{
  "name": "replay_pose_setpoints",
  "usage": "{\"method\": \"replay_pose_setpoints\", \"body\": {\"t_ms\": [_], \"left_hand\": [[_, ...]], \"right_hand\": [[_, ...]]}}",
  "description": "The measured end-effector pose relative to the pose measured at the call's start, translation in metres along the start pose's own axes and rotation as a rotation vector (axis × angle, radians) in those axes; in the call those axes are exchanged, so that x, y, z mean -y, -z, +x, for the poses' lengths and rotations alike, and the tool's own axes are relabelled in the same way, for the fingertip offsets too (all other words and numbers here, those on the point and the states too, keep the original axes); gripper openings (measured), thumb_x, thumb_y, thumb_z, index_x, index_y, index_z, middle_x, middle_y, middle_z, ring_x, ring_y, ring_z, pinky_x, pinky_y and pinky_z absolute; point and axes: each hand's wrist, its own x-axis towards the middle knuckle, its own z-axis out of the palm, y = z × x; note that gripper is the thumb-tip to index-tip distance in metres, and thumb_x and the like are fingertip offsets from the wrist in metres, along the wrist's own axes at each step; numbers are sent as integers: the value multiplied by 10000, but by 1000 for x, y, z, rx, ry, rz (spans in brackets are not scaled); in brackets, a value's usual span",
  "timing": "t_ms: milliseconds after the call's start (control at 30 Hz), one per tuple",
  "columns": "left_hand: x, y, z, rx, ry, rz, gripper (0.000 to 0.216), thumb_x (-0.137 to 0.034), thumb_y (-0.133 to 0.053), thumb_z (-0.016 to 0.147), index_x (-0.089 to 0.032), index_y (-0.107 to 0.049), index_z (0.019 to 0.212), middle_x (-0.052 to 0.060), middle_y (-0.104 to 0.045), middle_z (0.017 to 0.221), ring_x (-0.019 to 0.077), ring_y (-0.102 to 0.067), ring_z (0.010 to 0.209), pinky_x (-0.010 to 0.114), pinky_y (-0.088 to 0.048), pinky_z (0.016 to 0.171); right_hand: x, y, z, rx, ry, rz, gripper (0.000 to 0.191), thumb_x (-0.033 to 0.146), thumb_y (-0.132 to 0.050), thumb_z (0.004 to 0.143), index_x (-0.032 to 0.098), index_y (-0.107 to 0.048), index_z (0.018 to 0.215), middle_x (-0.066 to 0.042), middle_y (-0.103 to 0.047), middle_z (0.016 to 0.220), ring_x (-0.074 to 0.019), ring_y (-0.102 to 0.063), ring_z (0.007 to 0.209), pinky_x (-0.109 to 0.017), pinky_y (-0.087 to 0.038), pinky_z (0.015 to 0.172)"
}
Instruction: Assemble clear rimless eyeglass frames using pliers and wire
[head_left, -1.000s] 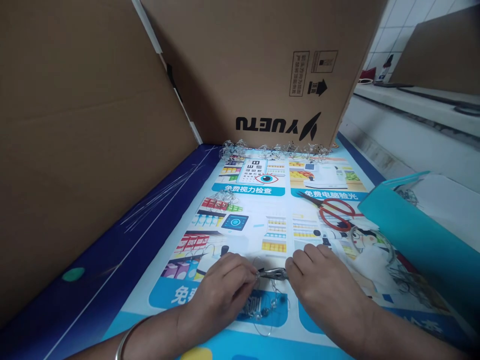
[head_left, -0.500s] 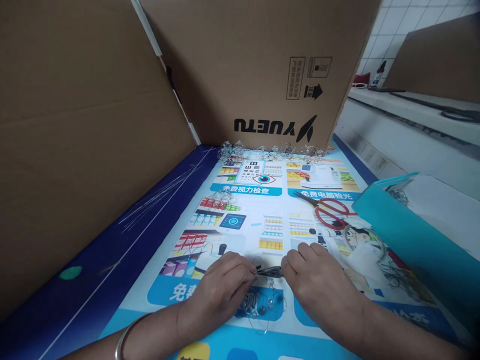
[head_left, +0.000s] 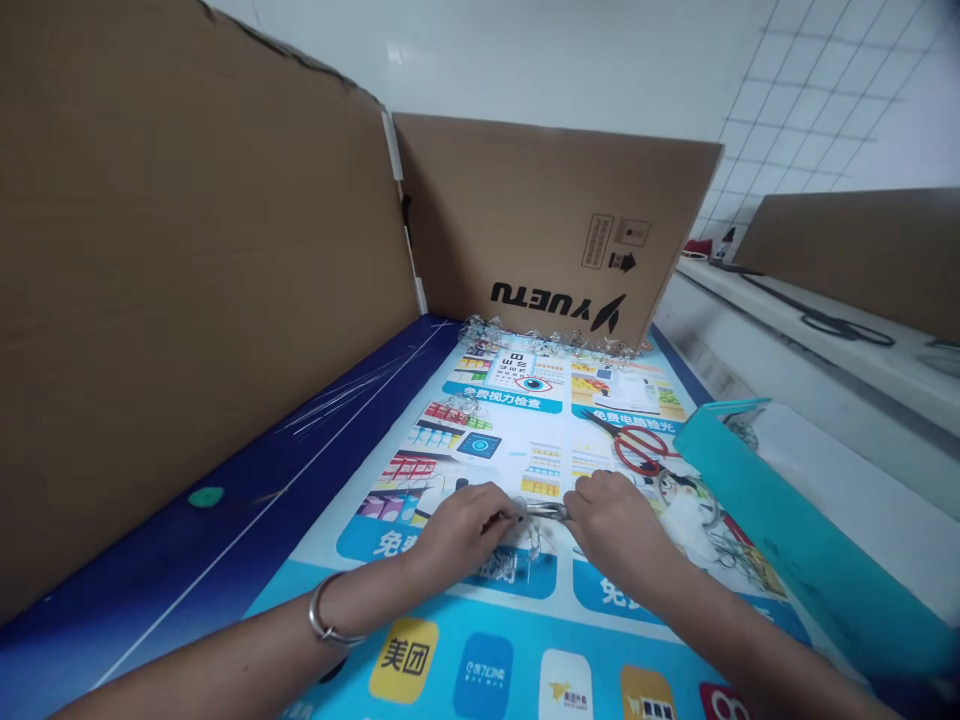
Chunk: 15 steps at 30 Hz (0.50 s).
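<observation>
Near the middle of the printed sheet, my right hand [head_left: 606, 512] is closed round a small pair of pliers [head_left: 547, 511], its metal jaws pointing left. The jaw tips meet the fingers of my left hand [head_left: 474, 522], which are pinched together on a thin wire piece with clear beads [head_left: 534, 540]. Loops of that piece hang below the pliers; the exact spot where the jaws bite is too small to tell. A silver bangle [head_left: 321, 612] circles my left wrist.
Red-handled scissors [head_left: 637, 446] lie beyond my right hand. A teal box [head_left: 780, 540] stands at the right, beside a coil of wire [head_left: 705, 500] and white stuff. Wire-and-bead pieces [head_left: 555, 345] line the foot of the cardboard panel [head_left: 465, 220]. Thin strands [head_left: 352, 385] lie at left.
The camera view has tilted up, so more wall and the panel's top edge show. Both hands keep their hold; the pliers look turned a little, with the beaded wire nearer the jaws.
</observation>
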Motion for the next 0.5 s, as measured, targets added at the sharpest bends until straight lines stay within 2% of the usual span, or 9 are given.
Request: {"method": "replay_pose_setpoints", "body": {"t_ms": [67,200,500], "left_hand": [[3,-2,1,-9,56,-2,66,-169,-508,812,-187,-570,804,10,-589,774,157,-537,745,250,-405,657],[8,-6,1,-37,80,-14,71,-247,-540,805,-194,-579,779,3,-586,739,150,-529,687,232,-389,609],[6,-3,2,-26,109,-96,67,-206,-519,800,-193,-584,807,-13,-607,732,129,-545,653,209,-392,582]], "right_hand": [[-3,3,-3,-15,-71,53,113,243,-525,836,164,-594,794,-64,-583,818,-197,-493,826,-310,-311,700],[-5,-2,-14,-57,-187,115,196,350,-525,832,182,-595,761,-47,-586,770,-175,-524,746,-262,-337,611],[-2,-36,-30,-202,-294,336,189,356,-477,854,201,-581,822,-21,-569,750,-164,-543,735,-247,-404,616]]}}
